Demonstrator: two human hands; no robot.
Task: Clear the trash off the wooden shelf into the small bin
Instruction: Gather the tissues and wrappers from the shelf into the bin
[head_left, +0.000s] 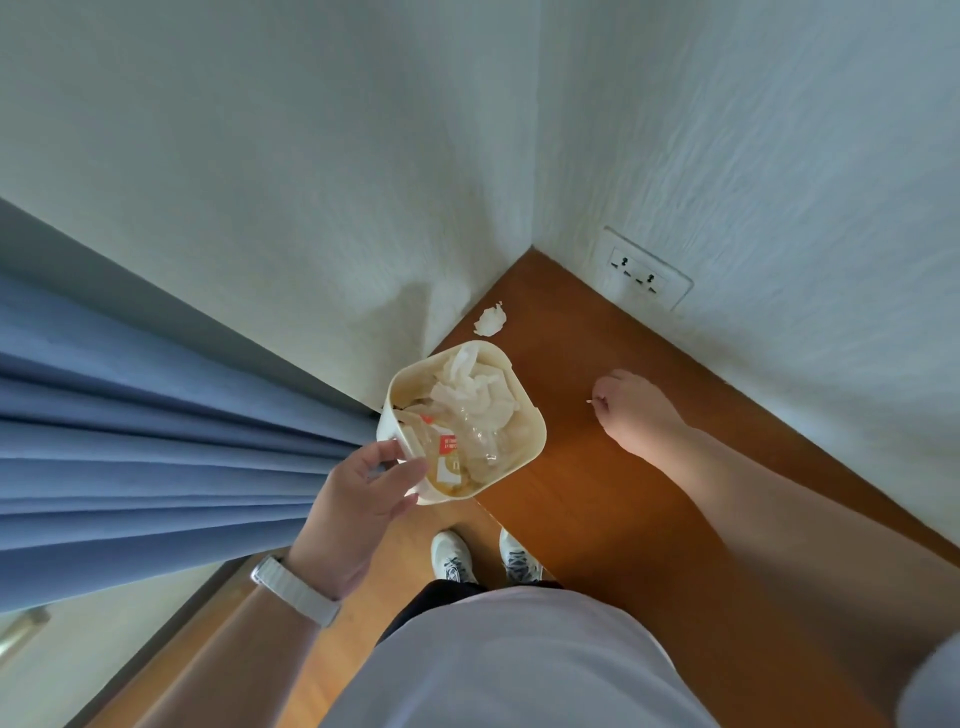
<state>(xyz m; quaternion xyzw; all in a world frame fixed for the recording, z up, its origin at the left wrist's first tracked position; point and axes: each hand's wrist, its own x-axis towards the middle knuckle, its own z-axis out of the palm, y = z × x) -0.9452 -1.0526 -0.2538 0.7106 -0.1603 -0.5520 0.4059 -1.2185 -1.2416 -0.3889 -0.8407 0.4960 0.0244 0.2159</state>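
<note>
Nearest, the left hand (363, 493) grips the small bin (462, 423) by its near rim, thumb inside, fingers wrapped on the outer wall, holding it at the shelf's front-left edge; the bin is already heaped with crumpled tissue, clear plastic and a red-printed wrapper, close to full. Farther, at about two o'clock from the bin, the right hand (631, 408) rests curled on the wooden shelf (623, 493), fingertips pinching a tiny pale scrap. Farthest, a crumpled tissue (491, 320) lies in the corner, at twelve o'clock just beyond the bin's far rim and ten o'clock from the right hand, which looks free to reach it once the scrap is dropped.
</note>
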